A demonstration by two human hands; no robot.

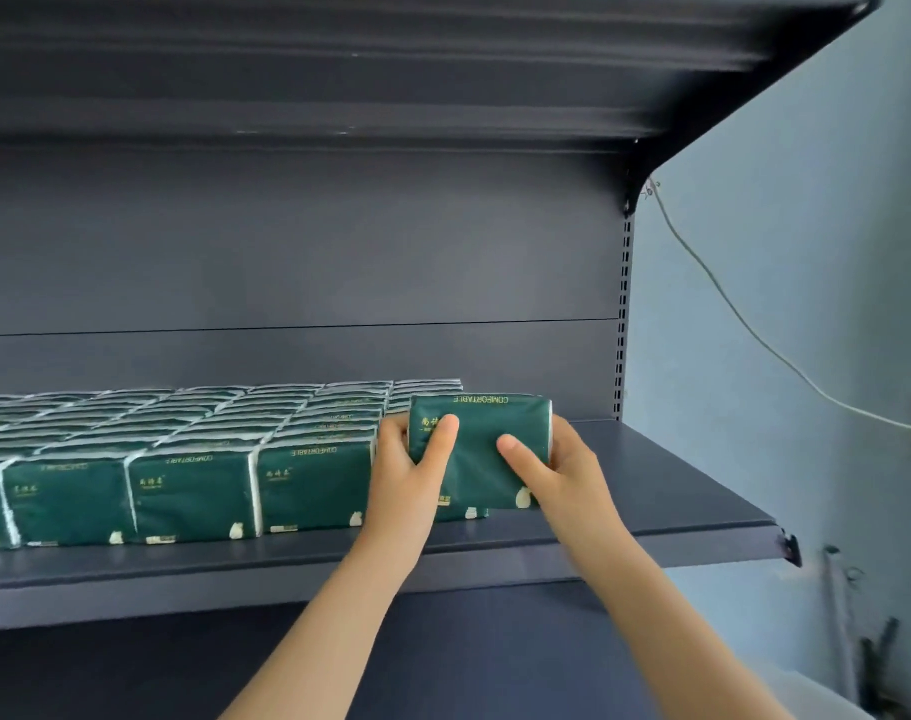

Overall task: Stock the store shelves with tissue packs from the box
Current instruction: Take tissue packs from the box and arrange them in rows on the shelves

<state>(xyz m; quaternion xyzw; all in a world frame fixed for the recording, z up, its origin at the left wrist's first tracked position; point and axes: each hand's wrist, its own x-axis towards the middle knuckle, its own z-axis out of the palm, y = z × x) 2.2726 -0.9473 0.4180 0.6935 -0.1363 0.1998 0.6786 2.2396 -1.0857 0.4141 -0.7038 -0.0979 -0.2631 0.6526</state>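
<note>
While both hands clamp it from either side, the tissue pack [482,449] stands upright on its long edge at the right end of the stocked rows, its dark green front facing the camera and its gold lettering upside down along the top. It tilts slightly and covers most of the last pack [463,513] of the front row, whose bottom strip shows just below it. The left hand [406,475] grips the pack's left end, the thumb [443,433] pressed flat on the front face. The right hand [567,470] grips the right end with its thumb [521,457] laid across the front. The other fingers of both hands are hidden behind the pack, so how they lie cannot be told.

To the left, rows of packs [183,433] of the same green fill the shelf [650,485] from front to back, standing side by side and touching. The shelf's right part, beside the held pack, is bare dark metal. A grey back panel [339,252] rises behind, with a slotted upright [622,314] at its right edge and an upper shelf [391,70] overhead. Further right is a pale blue wall [806,226], across which a light cable [728,306] hangs.
</note>
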